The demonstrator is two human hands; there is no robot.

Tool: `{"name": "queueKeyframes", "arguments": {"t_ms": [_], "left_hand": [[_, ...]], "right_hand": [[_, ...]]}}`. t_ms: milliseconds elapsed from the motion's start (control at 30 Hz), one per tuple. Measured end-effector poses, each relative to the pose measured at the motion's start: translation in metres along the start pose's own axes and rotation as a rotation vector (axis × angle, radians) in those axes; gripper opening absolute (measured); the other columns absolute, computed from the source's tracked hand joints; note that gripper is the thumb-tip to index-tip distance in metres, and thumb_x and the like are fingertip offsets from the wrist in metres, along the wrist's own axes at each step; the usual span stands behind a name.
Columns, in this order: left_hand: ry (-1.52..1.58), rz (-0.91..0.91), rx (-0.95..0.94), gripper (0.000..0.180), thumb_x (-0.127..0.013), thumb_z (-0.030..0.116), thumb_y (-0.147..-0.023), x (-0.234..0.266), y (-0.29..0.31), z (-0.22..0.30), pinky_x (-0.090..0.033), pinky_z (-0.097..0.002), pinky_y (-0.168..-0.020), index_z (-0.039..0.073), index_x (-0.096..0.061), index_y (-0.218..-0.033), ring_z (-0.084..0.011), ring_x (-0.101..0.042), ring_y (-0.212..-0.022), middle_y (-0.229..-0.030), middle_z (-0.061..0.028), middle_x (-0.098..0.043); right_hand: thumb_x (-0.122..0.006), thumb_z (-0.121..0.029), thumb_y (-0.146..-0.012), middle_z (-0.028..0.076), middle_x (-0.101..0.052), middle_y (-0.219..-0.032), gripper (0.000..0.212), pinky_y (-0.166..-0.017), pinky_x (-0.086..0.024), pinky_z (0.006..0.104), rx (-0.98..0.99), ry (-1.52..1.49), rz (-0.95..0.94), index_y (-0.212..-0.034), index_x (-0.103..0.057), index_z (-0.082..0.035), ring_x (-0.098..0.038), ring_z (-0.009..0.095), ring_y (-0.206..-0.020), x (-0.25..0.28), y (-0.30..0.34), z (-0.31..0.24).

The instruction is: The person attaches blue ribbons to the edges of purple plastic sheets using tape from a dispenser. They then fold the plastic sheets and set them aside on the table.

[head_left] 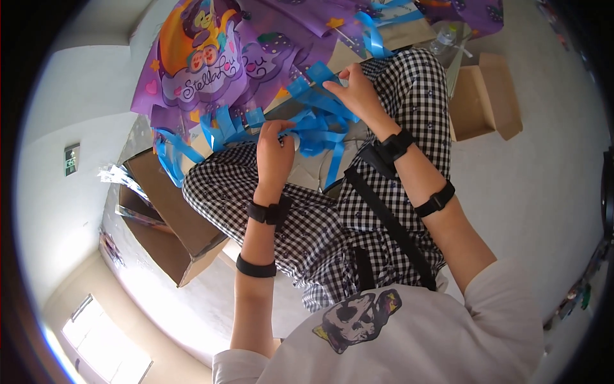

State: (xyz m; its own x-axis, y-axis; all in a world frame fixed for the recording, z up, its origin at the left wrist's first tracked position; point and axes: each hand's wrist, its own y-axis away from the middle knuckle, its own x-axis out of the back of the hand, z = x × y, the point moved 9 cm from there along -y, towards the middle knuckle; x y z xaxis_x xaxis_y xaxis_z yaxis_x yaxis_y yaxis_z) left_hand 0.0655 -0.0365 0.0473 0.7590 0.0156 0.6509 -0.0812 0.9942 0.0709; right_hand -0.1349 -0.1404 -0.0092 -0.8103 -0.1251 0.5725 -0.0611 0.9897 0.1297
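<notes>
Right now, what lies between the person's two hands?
In the head view, a loose heap of blue strips lies between the left hand and the right hand.

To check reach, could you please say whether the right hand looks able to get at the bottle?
Probably not directly: in this view, the right knee lies between the right hand and the bottle.
</notes>
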Motion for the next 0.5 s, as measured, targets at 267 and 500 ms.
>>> {"name": "queueKeyframes", "arguments": {"t_ms": [267,500], "left_hand": [[0.495,0.014,0.354,0.031,-0.054,0.003,-0.088,-0.02,0.018,-0.055,-0.045,-0.0282,-0.092,-0.001,-0.06,-0.118,-0.0179,-0.059,-0.111,-0.116,-0.0085,-0.064],[0.877,0.13,0.506,0.044,-0.063,0.018,-0.089,-0.027,0.002,-0.039,-0.04,-0.0316,-0.096,0.0,-0.053,-0.128,-0.0171,-0.055,-0.113,-0.123,-0.0073,-0.061]], "right_hand": [[-0.078,-0.024,-0.081,0.005,-0.057,-0.082,0.039,-0.063,-0.046,0.029,0.037,-0.494,0.016,-0.095,-0.049,-0.002,-0.054,0.016,-0.068,-0.005,-0.013,-0.002],[-0.076,-0.014,-0.083,-0.001,-0.053,-0.08,0.031,-0.065,-0.041,0.0204,0.009,-0.804,-0.107,-0.093,-0.048,-0.006,-0.049,0.005,-0.074,0.011,-0.001,-0.031]]}}
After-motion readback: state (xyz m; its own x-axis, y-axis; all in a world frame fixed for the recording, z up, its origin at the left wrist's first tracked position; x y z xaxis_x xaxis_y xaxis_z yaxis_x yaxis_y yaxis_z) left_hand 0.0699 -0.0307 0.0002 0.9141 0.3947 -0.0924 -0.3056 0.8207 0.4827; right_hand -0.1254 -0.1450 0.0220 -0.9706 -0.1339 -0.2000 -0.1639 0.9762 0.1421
